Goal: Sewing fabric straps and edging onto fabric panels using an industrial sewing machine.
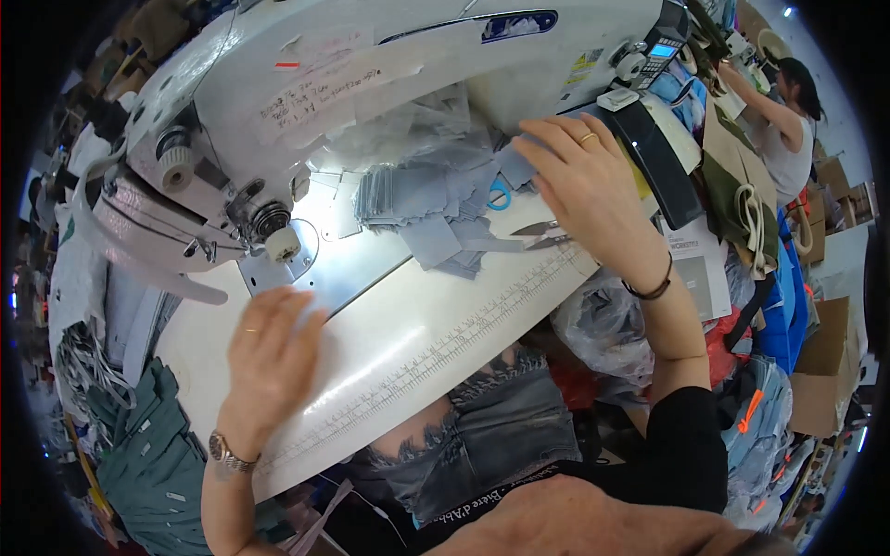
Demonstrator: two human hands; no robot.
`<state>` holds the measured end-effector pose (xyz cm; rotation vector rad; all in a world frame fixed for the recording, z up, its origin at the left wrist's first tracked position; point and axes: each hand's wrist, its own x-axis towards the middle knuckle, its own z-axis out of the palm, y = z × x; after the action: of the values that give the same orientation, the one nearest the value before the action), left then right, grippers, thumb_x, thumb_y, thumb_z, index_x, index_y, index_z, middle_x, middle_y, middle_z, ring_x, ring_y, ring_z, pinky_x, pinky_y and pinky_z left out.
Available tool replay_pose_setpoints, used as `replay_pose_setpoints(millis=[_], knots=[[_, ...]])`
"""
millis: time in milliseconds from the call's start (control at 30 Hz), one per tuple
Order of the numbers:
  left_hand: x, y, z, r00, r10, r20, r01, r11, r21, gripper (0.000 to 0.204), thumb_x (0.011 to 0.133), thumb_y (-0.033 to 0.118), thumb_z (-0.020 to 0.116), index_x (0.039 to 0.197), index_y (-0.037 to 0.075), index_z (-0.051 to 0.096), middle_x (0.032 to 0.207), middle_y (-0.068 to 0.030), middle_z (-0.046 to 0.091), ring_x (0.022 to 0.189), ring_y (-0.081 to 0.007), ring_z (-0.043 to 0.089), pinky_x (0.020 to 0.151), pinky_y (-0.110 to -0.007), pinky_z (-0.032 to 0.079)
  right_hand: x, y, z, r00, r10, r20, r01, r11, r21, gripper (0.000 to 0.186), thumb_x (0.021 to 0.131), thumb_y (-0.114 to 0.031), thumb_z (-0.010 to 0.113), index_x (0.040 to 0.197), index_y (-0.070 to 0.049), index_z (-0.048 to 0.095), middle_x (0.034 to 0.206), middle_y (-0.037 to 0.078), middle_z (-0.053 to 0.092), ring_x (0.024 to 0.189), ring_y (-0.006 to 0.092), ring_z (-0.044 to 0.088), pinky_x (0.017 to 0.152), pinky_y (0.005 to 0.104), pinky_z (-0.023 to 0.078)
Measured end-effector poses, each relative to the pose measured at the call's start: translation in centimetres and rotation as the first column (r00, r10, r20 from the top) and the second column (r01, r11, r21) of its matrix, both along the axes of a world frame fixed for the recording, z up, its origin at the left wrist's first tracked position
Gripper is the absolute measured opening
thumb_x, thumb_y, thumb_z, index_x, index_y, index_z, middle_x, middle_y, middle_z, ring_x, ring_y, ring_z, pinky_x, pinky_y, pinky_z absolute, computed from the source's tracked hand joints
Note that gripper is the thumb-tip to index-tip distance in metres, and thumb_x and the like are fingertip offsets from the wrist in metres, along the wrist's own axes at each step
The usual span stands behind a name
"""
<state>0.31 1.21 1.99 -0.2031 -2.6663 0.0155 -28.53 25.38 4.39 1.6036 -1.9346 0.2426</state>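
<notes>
My left hand [273,347] hovers over the white sewing machine table [371,343], just in front of the metal needle plate [301,264]. Motion smears its fingers, so whether they hold anything cannot be made out. My right hand [584,181] is raised at the right side of the table with its fingers stretched out, nothing visible in them. Close to its fingertips lie small grey fabric pieces [436,243], partly stacked and partly loose. A blue ring handle [499,195] rests among them. Metal blades [538,232] lie below my right hand, partly hidden by it.
The white sewing machine [232,102] arches over the far side. A black oblong device [654,162] sits right of my right hand. Dark green garments [153,454] hang at the left; a clear plastic bag [607,329] is below the table's right edge. Another person [783,130] works far right.
</notes>
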Motion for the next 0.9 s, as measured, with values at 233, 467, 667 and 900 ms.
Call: replay_pose_setpoints(millis=[233,467,667,900], knots=[[-8.5,5.1,-0.1,0.93,-0.343,-0.127,0.351,0.935,0.044,0.03,0.072,0.004,0.073,0.101,0.001,0.068,0.109,-0.0121,0.066,0.094,-0.0296,0.063,0.076,-0.04,0.056,-2.1,1.2,-4.2,0.98,0.048,0.193,-0.002,0.973,-0.23,0.024,0.081,0.005,0.067,0.105,0.001,0.068,0.112,0.012,0.068,0.103,0.0295,0.066,0.087,0.0371,0.053],[-18.9,9.1,-0.2,0.959,-0.178,-0.219,0.218,0.96,0.176,0.027,0.075,0.012,0.075,0.099,0.002,0.068,0.093,-0.008,0.063,0.093,-0.0261,0.058,0.075,-0.036,0.053,-1.9,1.0,-4.3,0.964,0.094,0.247,0.001,0.934,-0.358,0.038,0.078,0.007,0.061,0.115,0.001,0.066,0.114,0.014,0.067,0.097,0.0304,0.066,0.084,0.0381,0.054],[-22.0,9.3,-1.2,0.98,-0.125,-0.158,0.126,0.992,-0.003,0.013,0.073,0.012,0.073,0.079,0.004,0.065,0.088,-0.0057,0.063,0.091,-0.0253,0.059,0.074,-0.035,0.052,-2.3,0.5,-4.3,0.973,0.122,0.197,-0.034,0.917,-0.396,0.041,0.076,0.007,0.062,0.116,0.0,0.067,0.112,0.011,0.068,0.098,0.0291,0.066,0.086,0.0381,0.054],[-22.2,9.5,0.2,0.991,-0.05,-0.125,0.093,0.926,0.365,0.005,0.075,0.008,0.07,0.079,0.006,0.07,0.078,-0.0063,0.065,0.083,-0.0299,0.061,0.07,-0.039,0.053,-2.5,1.2,-4.5,0.977,0.12,0.175,-0.027,0.889,-0.456,0.04,0.075,0.002,0.066,0.115,-0.002,0.068,0.111,0.008,0.069,0.101,0.0277,0.066,0.09,0.0393,0.053]])
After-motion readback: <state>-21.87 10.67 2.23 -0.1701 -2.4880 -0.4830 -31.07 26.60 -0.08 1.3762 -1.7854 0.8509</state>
